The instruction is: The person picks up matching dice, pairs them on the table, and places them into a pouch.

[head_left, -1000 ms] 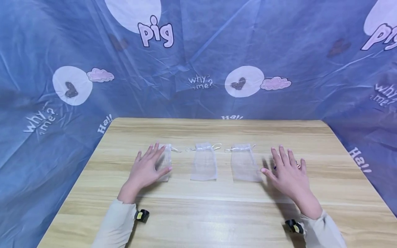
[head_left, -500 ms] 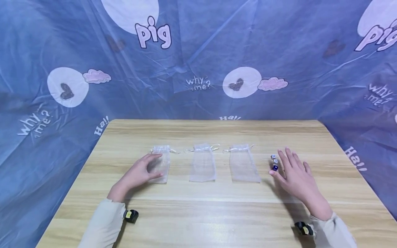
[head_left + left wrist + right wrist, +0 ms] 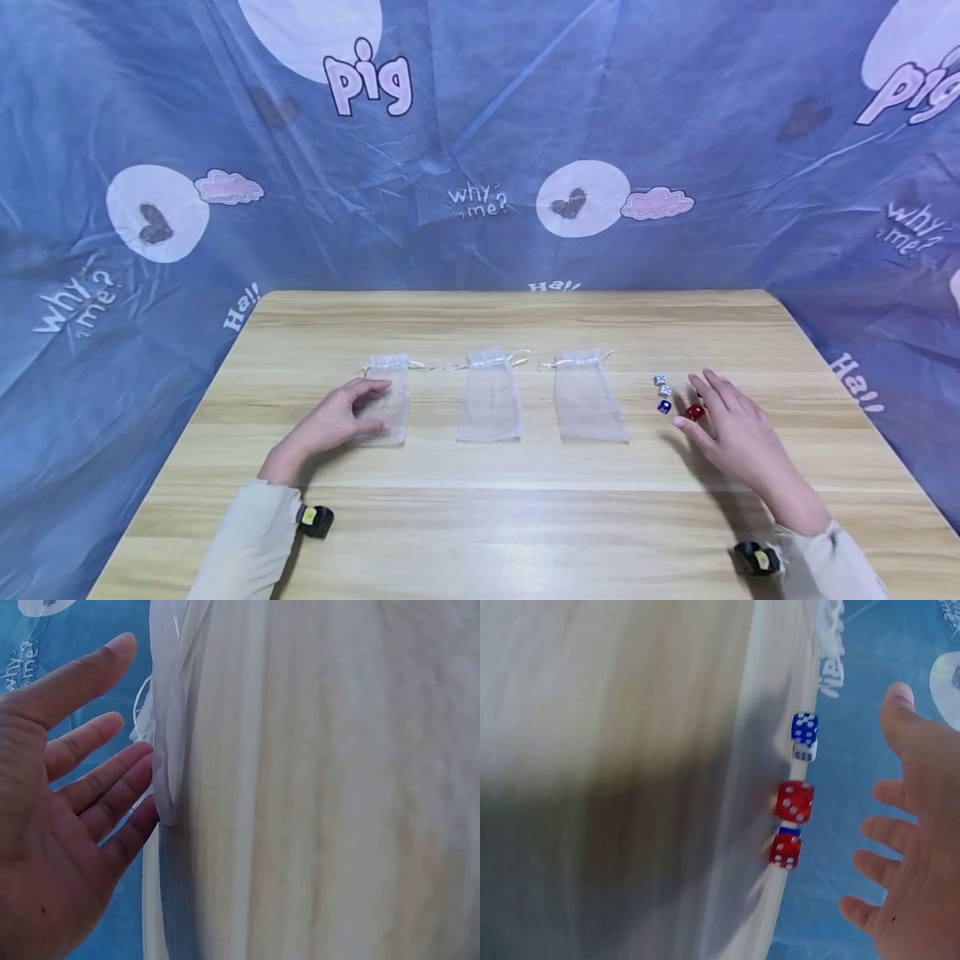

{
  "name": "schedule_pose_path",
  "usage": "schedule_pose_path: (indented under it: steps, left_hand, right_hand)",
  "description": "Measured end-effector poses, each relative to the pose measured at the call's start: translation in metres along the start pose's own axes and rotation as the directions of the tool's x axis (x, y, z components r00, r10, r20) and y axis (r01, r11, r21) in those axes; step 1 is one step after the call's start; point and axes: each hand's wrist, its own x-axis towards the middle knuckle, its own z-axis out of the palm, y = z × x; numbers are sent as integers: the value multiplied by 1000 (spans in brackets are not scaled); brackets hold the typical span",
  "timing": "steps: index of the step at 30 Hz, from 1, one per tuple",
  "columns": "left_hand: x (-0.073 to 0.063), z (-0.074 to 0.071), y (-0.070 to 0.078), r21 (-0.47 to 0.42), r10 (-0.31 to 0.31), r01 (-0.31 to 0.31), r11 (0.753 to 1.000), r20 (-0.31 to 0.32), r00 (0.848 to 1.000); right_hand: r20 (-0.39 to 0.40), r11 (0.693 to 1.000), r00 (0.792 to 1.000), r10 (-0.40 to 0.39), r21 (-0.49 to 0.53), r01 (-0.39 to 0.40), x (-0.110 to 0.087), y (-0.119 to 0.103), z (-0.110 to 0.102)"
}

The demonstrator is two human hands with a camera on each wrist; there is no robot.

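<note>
My left hand point(image 3: 326, 422) hovers over the left edge of a sheer white drawstring bag point(image 3: 390, 408), thumb and fingers apart and holding nothing. Two more such bags, a middle one point(image 3: 489, 404) and a right one point(image 3: 590, 404), lie flat in a row beside it. My right hand point(image 3: 738, 429) is held above several dice, its fingers loosely spread and nothing in its grasp. Two white dice and a blue die point(image 3: 664, 407) show left of the thumb. A red die point(image 3: 695, 412) peeks out under the fingers; another red die point(image 3: 786, 850) appears in the right wrist view.
The wooden table point(image 3: 480, 525) fills the lower view. A blue printed cloth point(image 3: 420, 233) hangs behind it and at both sides. Black cameras sit at both wrists, a left one point(image 3: 318, 522) and a right one point(image 3: 757, 558).
My left hand has drawn back leftward and lower, uncovering more of the left bag. My right hand has moved right, bringing the white, blue and red dice into sight. The bags stay put.
</note>
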Motion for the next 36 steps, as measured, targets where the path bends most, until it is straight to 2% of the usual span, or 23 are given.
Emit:
schedule_pose_path:
  steps: [6, 13, 22, 30, 36]
  left_hand:
    - [0, 0, -4, -5, -11, 11, 1000, 32, 999]
    - [-2, -1, -9, -35, -11, 14, 999, 67, 998]
    - [1, 0, -19, -52, 1, 5, 999, 111, 994]
    - [7, 0, -21, -69, 4, 5, 998, 142, 990]
    - [9, 1, -21, -102, 6, 8, 995, 140, 990]
  right_hand:
    - [27, 998, 999, 41, -57, -39, -1, 6, -1]
    - [42, 997, 997, 67, -50, -64, 0, 15, 0]
    - [99, 994, 991, 87, -80, -79, 3, 22, 0]
    - [89, 994, 993, 71, -95, -62, 6, 25, 1]
    - [84, 995, 996, 44, -98, -35, 7, 26, 3]
